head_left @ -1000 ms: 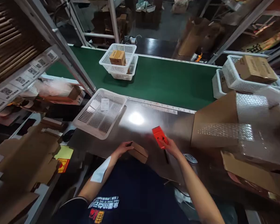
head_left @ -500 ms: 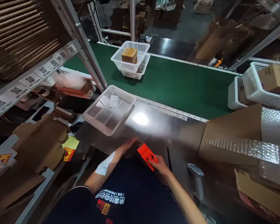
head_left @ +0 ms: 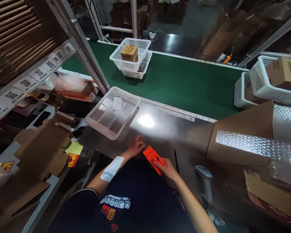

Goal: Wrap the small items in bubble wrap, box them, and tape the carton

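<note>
My right hand (head_left: 168, 169) grips an orange-red box (head_left: 150, 156) printed with black arrow marks, thumb on its upper face. The box is tilted just in front of my shirt, its far end pointing up and left. My left hand (head_left: 135, 147) is beside that far end, fingers loosely bent and apart; whether a fingertip touches the box is hard to tell. A white patch (head_left: 111, 168) lies on my left forearm. Beyond my left hand, a white plastic basket (head_left: 105, 128) holds a paper slip (head_left: 117, 103).
A green conveyor belt (head_left: 184, 85) crosses behind the steel table (head_left: 160, 129), carrying stacked baskets (head_left: 135, 74) with cartons. At right are a barcode scanner (head_left: 203, 171), a large carton (head_left: 242, 129) and bubble wrap (head_left: 252, 142). Flattened cardboard (head_left: 38, 145) lies left, beside a metal post (head_left: 87, 58).
My left hand has drawn its fingers in, bending them near the box's far end. The orange-red box stays in my right hand, almost unmoved. The whole view has shifted slightly.
</note>
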Tool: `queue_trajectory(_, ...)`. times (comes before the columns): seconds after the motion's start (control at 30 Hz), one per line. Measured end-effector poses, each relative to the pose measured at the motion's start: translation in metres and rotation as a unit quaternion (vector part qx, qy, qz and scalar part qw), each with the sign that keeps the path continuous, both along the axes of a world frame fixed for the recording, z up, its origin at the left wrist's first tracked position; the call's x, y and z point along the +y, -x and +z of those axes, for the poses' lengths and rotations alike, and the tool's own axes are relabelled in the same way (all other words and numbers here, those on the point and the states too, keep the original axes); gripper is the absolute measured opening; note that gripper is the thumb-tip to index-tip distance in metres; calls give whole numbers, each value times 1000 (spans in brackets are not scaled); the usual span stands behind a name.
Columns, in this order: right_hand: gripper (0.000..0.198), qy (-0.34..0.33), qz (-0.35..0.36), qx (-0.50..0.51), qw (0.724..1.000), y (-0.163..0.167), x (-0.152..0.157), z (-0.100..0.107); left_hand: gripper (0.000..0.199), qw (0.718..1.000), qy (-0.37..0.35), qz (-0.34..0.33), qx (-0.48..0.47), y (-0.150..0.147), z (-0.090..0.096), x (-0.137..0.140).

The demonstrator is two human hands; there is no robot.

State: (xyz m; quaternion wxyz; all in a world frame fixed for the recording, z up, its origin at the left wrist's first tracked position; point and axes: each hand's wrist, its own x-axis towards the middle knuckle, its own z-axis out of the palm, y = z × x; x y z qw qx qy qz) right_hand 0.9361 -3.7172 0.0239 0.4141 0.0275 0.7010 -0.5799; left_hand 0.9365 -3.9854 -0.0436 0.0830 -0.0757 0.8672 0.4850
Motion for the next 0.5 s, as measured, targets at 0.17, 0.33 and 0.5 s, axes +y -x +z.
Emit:
queue_trajectory(0.17,70,-77,40,8,996,-1,5,17,29,998,51,2,-28,4,-9,-18)
queue_trajectory(0.33,70,-90,50,-6,995,7,-5,13,30,994,88,2,-58,2,-21,-27)
queue_trajectory(0.5,70,-145,83,2,986,14,-14,0,25,990,110,-17,-92,-1,-34,-6)
